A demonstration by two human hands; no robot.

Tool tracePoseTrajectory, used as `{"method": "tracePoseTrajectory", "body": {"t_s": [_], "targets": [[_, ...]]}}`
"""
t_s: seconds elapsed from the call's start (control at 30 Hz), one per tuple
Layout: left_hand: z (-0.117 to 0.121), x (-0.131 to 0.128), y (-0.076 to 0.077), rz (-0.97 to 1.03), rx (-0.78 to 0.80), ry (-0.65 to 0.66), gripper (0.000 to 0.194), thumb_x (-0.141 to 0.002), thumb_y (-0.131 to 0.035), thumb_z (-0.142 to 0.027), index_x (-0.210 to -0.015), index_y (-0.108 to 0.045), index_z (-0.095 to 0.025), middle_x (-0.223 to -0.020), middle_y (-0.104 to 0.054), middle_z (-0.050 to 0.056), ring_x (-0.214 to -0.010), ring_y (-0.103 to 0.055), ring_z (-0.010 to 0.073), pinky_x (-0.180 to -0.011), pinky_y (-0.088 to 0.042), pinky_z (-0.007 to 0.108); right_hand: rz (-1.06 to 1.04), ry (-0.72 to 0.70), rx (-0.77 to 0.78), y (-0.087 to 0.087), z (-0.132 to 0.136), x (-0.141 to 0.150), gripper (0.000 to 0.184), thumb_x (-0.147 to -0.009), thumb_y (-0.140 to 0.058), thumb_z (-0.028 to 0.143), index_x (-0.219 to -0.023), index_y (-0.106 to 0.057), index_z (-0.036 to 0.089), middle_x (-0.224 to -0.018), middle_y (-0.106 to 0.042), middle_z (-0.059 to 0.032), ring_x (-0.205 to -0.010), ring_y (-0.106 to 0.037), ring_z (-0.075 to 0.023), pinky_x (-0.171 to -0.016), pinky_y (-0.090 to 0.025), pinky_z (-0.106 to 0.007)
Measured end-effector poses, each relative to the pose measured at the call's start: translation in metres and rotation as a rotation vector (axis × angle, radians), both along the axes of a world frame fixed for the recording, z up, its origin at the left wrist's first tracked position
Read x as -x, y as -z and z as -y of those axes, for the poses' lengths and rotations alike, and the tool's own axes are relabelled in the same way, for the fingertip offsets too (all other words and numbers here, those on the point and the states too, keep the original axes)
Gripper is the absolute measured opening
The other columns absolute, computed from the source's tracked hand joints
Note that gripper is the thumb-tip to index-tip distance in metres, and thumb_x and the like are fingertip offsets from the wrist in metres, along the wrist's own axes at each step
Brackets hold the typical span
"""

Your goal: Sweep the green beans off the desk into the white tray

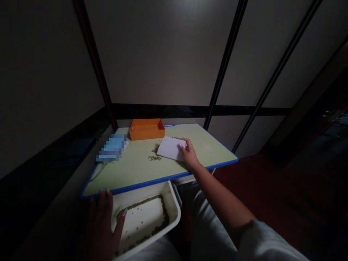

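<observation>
With its thumb on top and fingers closed at the near right edge, the right hand (189,155) grips a white flat scraper (171,149) over the pale green tabletop (130,172). Small greenish grains (154,158) lie loose beside the scraper's left side, with a few more just past its far edge. Below the table's front edge, a white plastic tub (177,214) has more grains, banked along the sides of its floor and thinly dotted over the middle. The left hand (101,226) is at the tub's left side, fingers spread and open; whether it touches the rim cannot be told. An orange box (147,135) sits near the back edge, left of the scraper, and a blurred blue item (111,148) lies at the table's left. The work looks well advanced but unfinished: many grains are in the tub, a small patch on the table.
</observation>
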State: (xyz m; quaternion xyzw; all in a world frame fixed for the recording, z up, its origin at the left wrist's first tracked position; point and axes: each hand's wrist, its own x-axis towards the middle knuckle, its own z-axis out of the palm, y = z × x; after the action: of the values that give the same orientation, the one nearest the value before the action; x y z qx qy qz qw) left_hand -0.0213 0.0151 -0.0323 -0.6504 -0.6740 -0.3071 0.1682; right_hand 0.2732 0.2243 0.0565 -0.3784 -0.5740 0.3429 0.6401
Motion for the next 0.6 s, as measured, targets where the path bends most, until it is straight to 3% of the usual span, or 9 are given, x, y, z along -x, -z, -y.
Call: {"method": "tracePoseTrajectory", "body": {"t_s": [0.23,0.4,0.6], "targets": [[0.0012,-0.0055,-0.0022,0.043,-0.032,-0.014,0.071,-0.091,-0.036,-0.046,-0.154,-0.015,-0.022,-0.161,-0.03,0.015,-0.153,-0.017,0.0363,-0.118,-0.035,0.061,0.031,0.037,-0.008,0.0004,0.002,-0.0026,0.027,-0.078,-0.059,0.029,-0.104,-0.059,0.024,-0.107,-0.065,-0.0039,-0.098,-0.058,-0.023,-0.094,-0.045,-0.038],[0.002,-0.0053,-0.0026,0.056,-0.019,-0.013,0.07,-0.091,-0.035,-0.046,-0.153,-0.019,-0.019,-0.16,-0.032,0.017,-0.153,-0.017,0.0381,-0.117,-0.035,0.064,0.047,0.019,0.009,0.0,0.0021,-0.0024,0.026,-0.078,-0.059,0.031,-0.104,-0.059,0.025,-0.103,-0.065,-0.0036,-0.093,-0.058,-0.023,-0.089,-0.047,-0.038],[0.0024,-0.0041,-0.002,0.074,-0.004,-0.011,0.07,-0.091,-0.038,-0.045,-0.154,-0.018,-0.021,-0.161,-0.03,0.015,-0.154,-0.015,0.0348,-0.12,-0.032,0.061,0.044,-0.006,0.021,-0.001,0.0041,-0.0025,0.029,-0.077,-0.061,0.032,-0.105,-0.058,0.025,-0.106,-0.065,-0.0036,-0.095,-0.058,-0.0221,-0.087,-0.048,-0.036]]}}
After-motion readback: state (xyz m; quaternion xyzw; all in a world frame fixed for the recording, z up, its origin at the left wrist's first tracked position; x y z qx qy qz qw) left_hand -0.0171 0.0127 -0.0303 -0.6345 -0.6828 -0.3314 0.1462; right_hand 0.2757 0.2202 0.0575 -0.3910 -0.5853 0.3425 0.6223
